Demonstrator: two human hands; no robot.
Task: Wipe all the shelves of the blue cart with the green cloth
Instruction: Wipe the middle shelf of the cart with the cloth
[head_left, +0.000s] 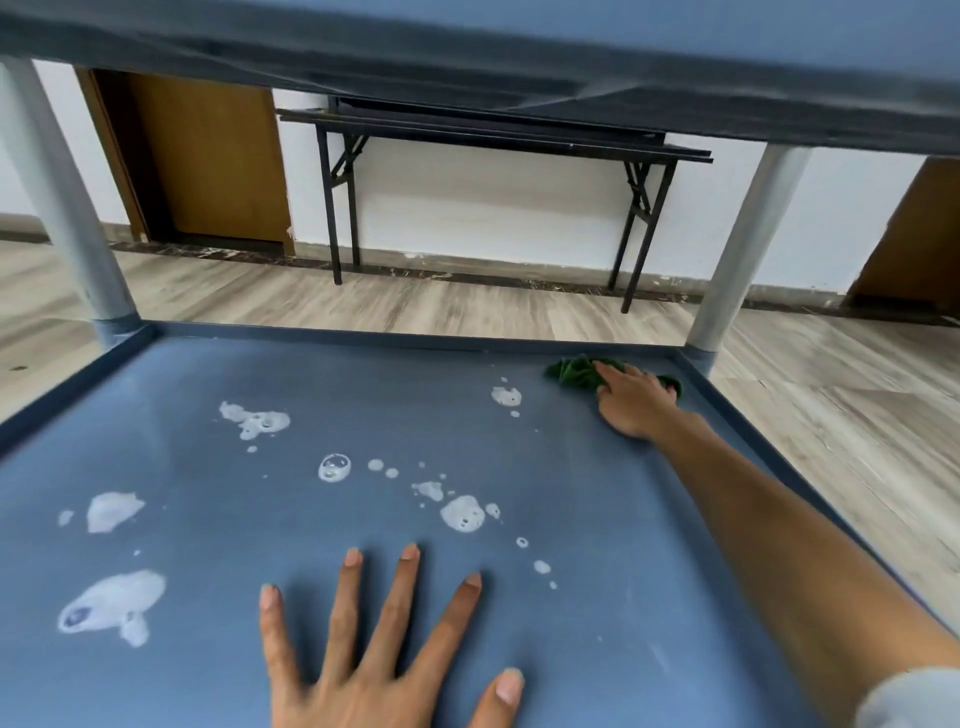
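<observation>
On the blue shelf (218, 525), right grip (635, 404) presses flat-fingered on the green cloth (571, 372); left grip (382, 654) rests splayed

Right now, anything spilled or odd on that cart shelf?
Yes: white foamy patches scattered across the left and middle of the blue shelf, unwiped. The right hand presses the green cloth in the far right corner; the left hand lies flat near the front.

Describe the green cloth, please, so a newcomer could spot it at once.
Look at the blue cart shelf, dotted with white foam. In its far right corner, by the grey post, the right hand presses on the green cloth. It is the only green, crumpled thing there.
</observation>
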